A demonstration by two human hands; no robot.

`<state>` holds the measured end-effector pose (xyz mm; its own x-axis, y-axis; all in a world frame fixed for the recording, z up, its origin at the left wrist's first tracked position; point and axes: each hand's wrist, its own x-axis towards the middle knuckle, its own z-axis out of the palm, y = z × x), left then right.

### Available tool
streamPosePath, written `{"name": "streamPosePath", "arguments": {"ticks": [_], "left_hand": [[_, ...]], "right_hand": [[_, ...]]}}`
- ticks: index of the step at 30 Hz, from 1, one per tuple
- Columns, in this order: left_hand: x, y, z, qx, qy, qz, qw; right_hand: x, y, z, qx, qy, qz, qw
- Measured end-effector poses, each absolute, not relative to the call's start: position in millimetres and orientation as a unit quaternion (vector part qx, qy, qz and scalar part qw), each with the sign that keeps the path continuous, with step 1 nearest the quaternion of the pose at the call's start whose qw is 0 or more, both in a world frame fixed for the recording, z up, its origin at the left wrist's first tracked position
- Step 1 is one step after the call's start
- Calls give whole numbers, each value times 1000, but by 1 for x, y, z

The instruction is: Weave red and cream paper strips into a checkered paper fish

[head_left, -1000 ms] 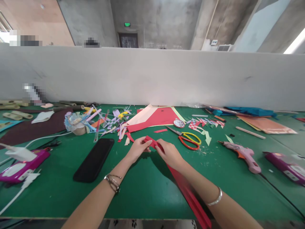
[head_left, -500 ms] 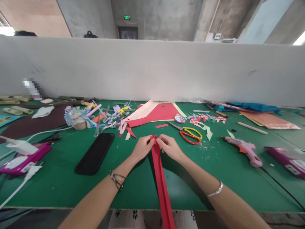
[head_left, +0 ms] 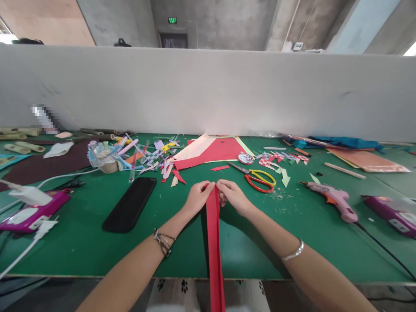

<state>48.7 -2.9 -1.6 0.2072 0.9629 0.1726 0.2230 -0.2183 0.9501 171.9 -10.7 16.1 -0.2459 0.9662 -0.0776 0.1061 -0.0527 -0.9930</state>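
Observation:
A long red paper strip, creased lengthwise, runs from my fingertips toward me and hangs over the table's front edge. My left hand pinches its far end from the left, thumb on top. Right beside it, my right hand grips the same end, with its thumb close to the left one. Some of the fingers are hidden under the paper. Just beyond my hands lie a small red paper scrap and scissors with red and yellow handles. Farther back is a large red paper sheet.
A black phone lies left of my hands, near a magenta power strip with white cords. Coloured paper scraps are heaped behind. To the right rest a pink glue gun and another magenta power strip. A grey partition closes off the back.
The strip's hanging end has swung left, so it now runs straighter toward me. Both hands still pinch its far end, with the thumbs closer together. The view has shifted slightly.

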Motion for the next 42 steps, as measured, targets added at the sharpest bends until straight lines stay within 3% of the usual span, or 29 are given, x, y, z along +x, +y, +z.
{"name": "streamPosePath", "arguments": {"ticks": [17,34,42], "left_hand": [[47,-5,-1,615,446,442,477],[51,-7,-1,603,458,462,461],[50,-7,1,596,454,482,455]], "right_hand": [[167,-16,16,-439,-528,605,403],[158,-21,12,-490,-493,547,467],[160,-21,16,-488,-513,545,448]]}}
